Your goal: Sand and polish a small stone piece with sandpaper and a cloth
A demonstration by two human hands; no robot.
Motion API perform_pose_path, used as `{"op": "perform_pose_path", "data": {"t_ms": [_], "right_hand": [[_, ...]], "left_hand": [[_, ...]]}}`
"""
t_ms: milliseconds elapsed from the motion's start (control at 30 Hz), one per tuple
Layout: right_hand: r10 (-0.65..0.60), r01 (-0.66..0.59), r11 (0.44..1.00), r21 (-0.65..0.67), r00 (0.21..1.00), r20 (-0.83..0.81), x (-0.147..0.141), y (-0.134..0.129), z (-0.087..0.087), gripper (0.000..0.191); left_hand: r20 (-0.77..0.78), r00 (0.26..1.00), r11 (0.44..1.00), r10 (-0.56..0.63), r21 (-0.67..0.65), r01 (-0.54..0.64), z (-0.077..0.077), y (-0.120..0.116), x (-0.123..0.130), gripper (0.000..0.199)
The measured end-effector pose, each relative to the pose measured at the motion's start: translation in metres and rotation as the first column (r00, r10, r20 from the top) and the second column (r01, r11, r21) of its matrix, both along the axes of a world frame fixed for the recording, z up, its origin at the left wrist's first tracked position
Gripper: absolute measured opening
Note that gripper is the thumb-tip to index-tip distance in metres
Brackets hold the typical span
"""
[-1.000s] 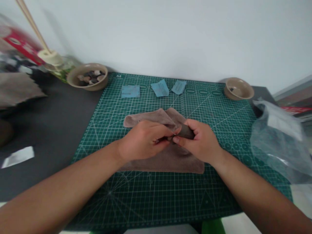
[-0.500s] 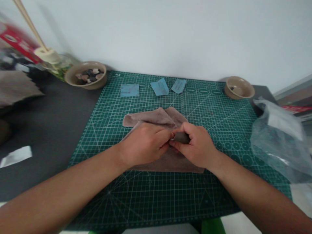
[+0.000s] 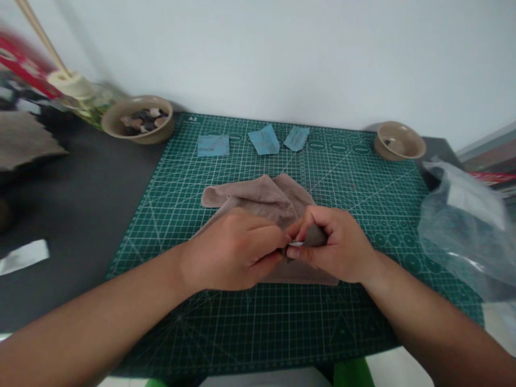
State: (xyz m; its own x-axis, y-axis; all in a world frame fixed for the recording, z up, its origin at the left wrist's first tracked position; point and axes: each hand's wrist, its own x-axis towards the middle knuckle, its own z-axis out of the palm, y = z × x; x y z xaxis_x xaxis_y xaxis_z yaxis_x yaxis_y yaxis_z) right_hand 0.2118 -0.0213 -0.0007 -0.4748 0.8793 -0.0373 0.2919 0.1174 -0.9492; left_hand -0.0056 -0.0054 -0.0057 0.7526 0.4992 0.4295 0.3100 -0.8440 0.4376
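Note:
My left hand (image 3: 242,250) is closed, its thumb and fingers pinched together at the tips. My right hand (image 3: 342,244) is closed too, thumb and index finger meeting my left fingertips. Between the fingertips shows a small white piece (image 3: 296,244), too small to name. A dark grey-brown patch (image 3: 315,236) lies within the curl of my right hand; I cannot tell what it is. Under both hands a folded brownish-pink cloth (image 3: 258,193) lies on the green cutting mat (image 3: 226,333), partly hidden by them.
Along the back lie several blue paper wrappers (image 3: 213,145). A bowl of stones (image 3: 161,133) stands back left, beside a reed diffuser (image 3: 72,86). At the back right is another bowl (image 3: 397,153) with a small dark piece inside. A clear plastic bag (image 3: 459,236) lies at right, a white slip (image 3: 26,255) at left.
Both hands have shifted slightly down toward me, still together. The white piece between the fingertips shows more plainly, and less of the dark patch is visible. The view has moved a little.

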Motion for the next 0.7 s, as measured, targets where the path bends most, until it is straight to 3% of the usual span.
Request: {"op": "perform_pose_path", "data": {"t_ms": [67, 167, 200, 267, 367, 433, 500, 567, 633, 700], "right_hand": [[0.005, -0.043, 0.983, 0.179, 0.979, 0.205, -0.004, 0.002, -0.004, 0.016], [-0.054, -0.033, 0.965, 0.26, 0.945, 0.322, -0.006, 0.005, -0.007, 0.013], [-0.078, 0.012, 0.975, 0.224, 0.954, 0.289, -0.005, 0.006, -0.006, 0.019], [-0.068, 0.065, 0.998, 0.026, 0.989, 0.132, -0.002, 0.005, -0.004, 0.031], [0.027, -0.08, 0.949, -0.306, 0.984, -0.175, 0.005, 0.002, 0.002, 0.034], [0.044, -0.131, 0.928, -0.348, 0.968, -0.247, 0.007, -0.001, 0.003, 0.033], [0.02, -0.053, 0.971, -0.233, 0.99, -0.142, 0.004, -0.002, 0.003, 0.033], [-0.023, 0.023, 1.0, 0.006, 0.997, 0.079, -0.001, -0.001, 0.0, 0.027], [-0.055, -0.001, 0.978, 0.208, 0.963, 0.262, -0.006, 0.002, -0.003, 0.02], [-0.072, -0.016, 0.963, 0.267, 0.947, 0.314, -0.007, 0.004, -0.004, 0.02]], "left_hand": [[-0.081, 0.997, 0.996, 0.015, 0.093, -0.008, -0.007, 0.004, 0.004, 0.018], [-0.049, 0.998, 0.997, 0.027, 0.069, -0.024, -0.013, 0.01, 0.009, 0.018], [-0.001, 1.0, 0.999, 0.028, 0.036, -0.027, -0.013, 0.011, 0.009, 0.019], [0.106, 0.994, 0.999, 0.012, -0.042, -0.008, -0.009, 0.011, 0.008, 0.017], [0.224, 0.974, 0.983, -0.043, -0.166, 0.081, -0.001, 0.006, 0.003, 0.01], [0.251, 0.965, 0.969, -0.071, -0.214, 0.127, 0.003, 0.003, 0.0, 0.009], [0.209, 0.976, 0.981, -0.068, -0.166, 0.104, 0.002, 0.002, 0.0, 0.008], [0.102, 0.994, 0.998, -0.046, -0.048, 0.051, -0.004, 0.005, 0.003, 0.012], [0.002, 1.0, 0.999, -0.016, 0.04, 0.016, -0.01, 0.009, 0.006, 0.017], [-0.025, 1.0, 0.998, -0.004, 0.058, 0.005, -0.013, 0.011, 0.008, 0.018]]}}
